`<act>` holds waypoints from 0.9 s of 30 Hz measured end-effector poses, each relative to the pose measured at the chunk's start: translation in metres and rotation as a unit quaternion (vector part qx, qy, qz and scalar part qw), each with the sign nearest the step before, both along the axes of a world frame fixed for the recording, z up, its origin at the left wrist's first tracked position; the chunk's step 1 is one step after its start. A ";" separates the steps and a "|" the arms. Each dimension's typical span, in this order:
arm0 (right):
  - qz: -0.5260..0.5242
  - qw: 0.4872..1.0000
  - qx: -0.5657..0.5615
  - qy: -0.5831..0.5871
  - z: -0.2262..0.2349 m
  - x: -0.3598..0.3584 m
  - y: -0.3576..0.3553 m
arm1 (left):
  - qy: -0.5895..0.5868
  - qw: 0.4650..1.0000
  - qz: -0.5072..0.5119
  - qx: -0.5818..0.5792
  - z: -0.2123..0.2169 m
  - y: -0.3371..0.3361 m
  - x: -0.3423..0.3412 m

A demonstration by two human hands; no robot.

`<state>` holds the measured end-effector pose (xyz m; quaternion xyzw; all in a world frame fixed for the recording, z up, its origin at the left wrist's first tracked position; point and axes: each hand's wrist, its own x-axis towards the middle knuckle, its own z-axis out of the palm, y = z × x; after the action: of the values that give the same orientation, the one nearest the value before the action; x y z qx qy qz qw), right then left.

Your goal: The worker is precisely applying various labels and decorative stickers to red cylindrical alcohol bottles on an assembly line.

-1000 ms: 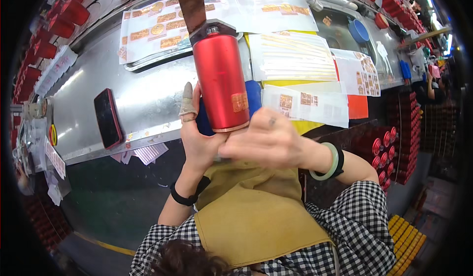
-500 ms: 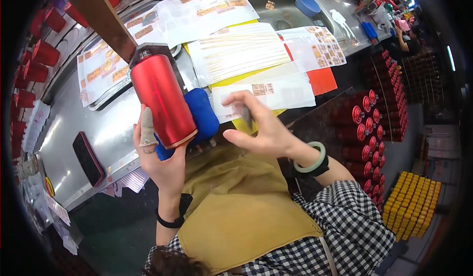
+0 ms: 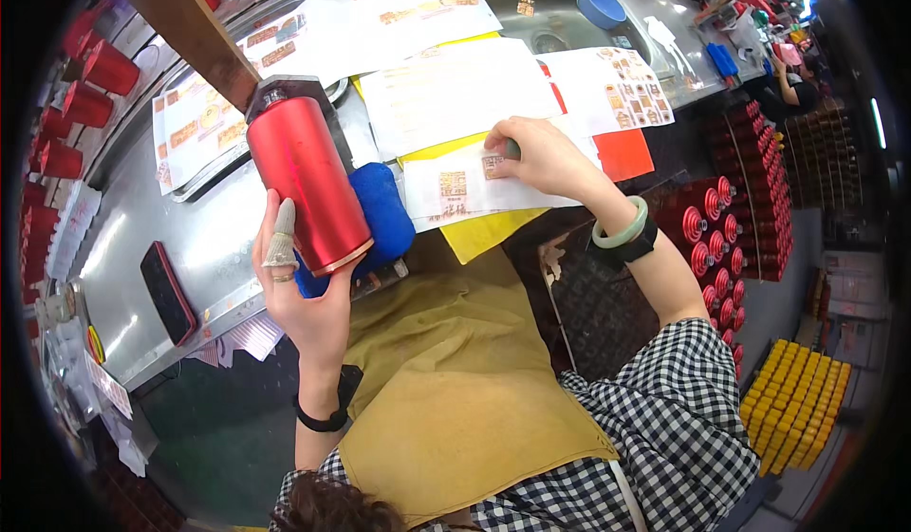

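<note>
A shiny red metal cylinder (image 3: 311,186) lies tilted, its dark upper end in a black fixture (image 3: 285,91) and a blue padded rest (image 3: 381,211) beside it. My left hand (image 3: 308,299) cups its lower end, with the thumb near the base and a pale fabric cot on one finger. My right hand (image 3: 546,157) is over a white sheet of brown-gold decals (image 3: 454,186). Its fingers are pinched at one decal (image 3: 494,166), around a small dark grey-green piece (image 3: 512,149) whose kind I cannot make out.
More decal sheets (image 3: 617,91) and yellow paper (image 3: 489,233) cover the metal bench. A phone (image 3: 169,292) lies at the left, and a sink (image 3: 550,29) holds a blue bowl (image 3: 602,7). Red cylinders (image 3: 707,238) stand stacked at right; a wooden bar (image 3: 190,34) slants above the fixture.
My right hand has moved away from the blue rest, up and right onto the decal sheet, and its fingers have come together. My left hand stays at the cylinder's lower end.
</note>
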<state>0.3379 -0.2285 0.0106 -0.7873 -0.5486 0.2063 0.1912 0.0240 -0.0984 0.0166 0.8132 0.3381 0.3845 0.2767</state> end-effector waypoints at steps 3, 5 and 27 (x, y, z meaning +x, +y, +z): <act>0.010 0.999 -0.046 0.002 0.004 0.006 0.009 | 0.002 1.000 0.002 0.005 -0.001 0.001 0.000; -0.012 0.992 -0.117 0.054 0.013 0.005 0.015 | 0.005 1.000 0.005 0.009 -0.002 0.000 0.000; -0.057 0.996 -0.044 0.054 0.012 0.015 0.017 | 0.006 1.000 -0.005 0.014 -0.006 0.005 -0.003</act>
<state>0.3532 -0.2120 0.0226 -0.8124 -0.4824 0.2616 0.1970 0.0211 -0.0933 0.0103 0.8207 0.3307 0.3829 0.2654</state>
